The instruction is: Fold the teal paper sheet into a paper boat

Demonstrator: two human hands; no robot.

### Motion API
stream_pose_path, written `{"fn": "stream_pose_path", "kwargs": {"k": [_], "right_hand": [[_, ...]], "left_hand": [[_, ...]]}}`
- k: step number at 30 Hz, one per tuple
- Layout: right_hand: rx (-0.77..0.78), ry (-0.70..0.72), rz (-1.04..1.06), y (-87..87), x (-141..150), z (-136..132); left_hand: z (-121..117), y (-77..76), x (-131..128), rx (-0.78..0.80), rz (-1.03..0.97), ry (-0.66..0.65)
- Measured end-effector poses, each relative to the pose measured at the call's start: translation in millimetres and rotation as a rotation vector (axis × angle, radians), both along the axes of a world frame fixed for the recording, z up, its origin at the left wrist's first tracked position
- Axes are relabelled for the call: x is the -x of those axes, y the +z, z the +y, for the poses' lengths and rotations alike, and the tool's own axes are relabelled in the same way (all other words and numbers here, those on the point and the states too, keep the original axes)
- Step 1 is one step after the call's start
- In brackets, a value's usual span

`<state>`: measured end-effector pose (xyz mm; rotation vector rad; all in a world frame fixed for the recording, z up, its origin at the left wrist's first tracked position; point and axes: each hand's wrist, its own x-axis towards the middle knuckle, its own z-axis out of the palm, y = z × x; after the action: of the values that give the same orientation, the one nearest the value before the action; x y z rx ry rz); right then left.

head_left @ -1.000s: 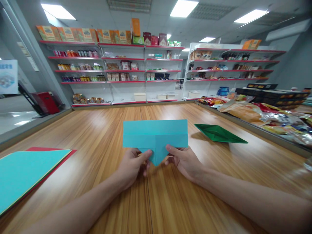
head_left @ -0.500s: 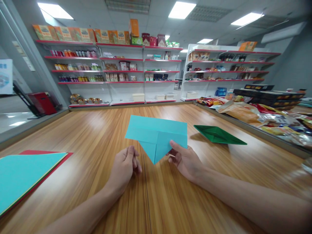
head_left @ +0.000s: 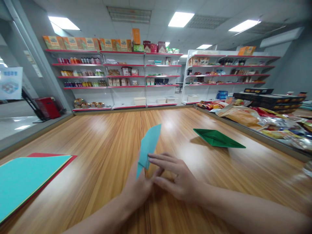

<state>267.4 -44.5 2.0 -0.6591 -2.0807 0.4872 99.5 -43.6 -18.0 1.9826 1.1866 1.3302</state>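
A folded light-blue sheet of paper (head_left: 149, 141) stands nearly edge-on above the middle of the wooden table. My left hand (head_left: 137, 183), blurred, grips it from below and behind; most of its fingers are hidden by the paper. My right hand (head_left: 179, 177) is just to the right, its fingers stretched out and apart, with the index fingertip at the paper's lower right edge. Whether that fingertip presses on the paper or only lies close, I cannot tell. To the right, a folded green paper piece (head_left: 216, 138) with pointed ends rests on the table.
A stack of coloured paper (head_left: 29, 178), blue on top with red beneath, lies at the table's left. Packaged snacks (head_left: 243, 118) and black boxes (head_left: 268, 99) fill the area beyond the right ledge. Stocked shelves (head_left: 126, 76) stand behind the table (head_left: 102, 139).
The blue paper has turned from facing me to nearly edge-on and passed from my right hand to my left. My right hand has let go, its fingers now extended. The view has tilted slightly up.
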Motion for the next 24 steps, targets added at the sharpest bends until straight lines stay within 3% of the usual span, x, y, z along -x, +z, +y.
{"fn": "stream_pose_path", "kwargs": {"k": [3, 7, 9, 12, 14, 16, 18, 21, 24], "right_hand": [[-0.192, -0.01, -0.075, 5.2, 0.0, -2.6], [-0.24, -0.362, -0.012, 6.5, -7.8, 9.2], [-0.044, -0.423, 0.079, 5.1, -13.8, 19.0], [0.378, -0.193, 0.175, -0.4, -22.5, 32.5], [0.445, -0.101, 0.198, -5.3, -26.5, 37.4], [0.294, -0.114, 0.179, -8.3, -28.2, 37.4], [0.004, -0.16, 0.062, -7.1, -28.3, 32.7], [-0.401, -0.193, -0.213, 1.2, -27.7, 20.8], [-0.559, -0.228, -0.395, 7.2, -28.6, 12.8]], "left_hand": [[5.1, 5.7, 11.4, 0.182, -0.161, 0.025], [11.3, 6.7, 24.5, 0.341, -0.379, -0.021], [14.2, 4.7, 28.4, 0.41, -0.429, -0.058], [17.8, 3.5, 33.3, 0.535, -0.45, -0.18], [19.2, 4.8, 36.4, 0.635, -0.408, -0.267], [20.0, 6.9, 38.7, 0.693, -0.325, -0.298], [21.7, 7.9, 39.6, 0.681, -0.217, -0.26], [29.0, 4.4, 40.8, 0.549, -0.147, -0.118], [42.1, -3.0, 48.7, 0.365, -0.205, 0.098]]}}
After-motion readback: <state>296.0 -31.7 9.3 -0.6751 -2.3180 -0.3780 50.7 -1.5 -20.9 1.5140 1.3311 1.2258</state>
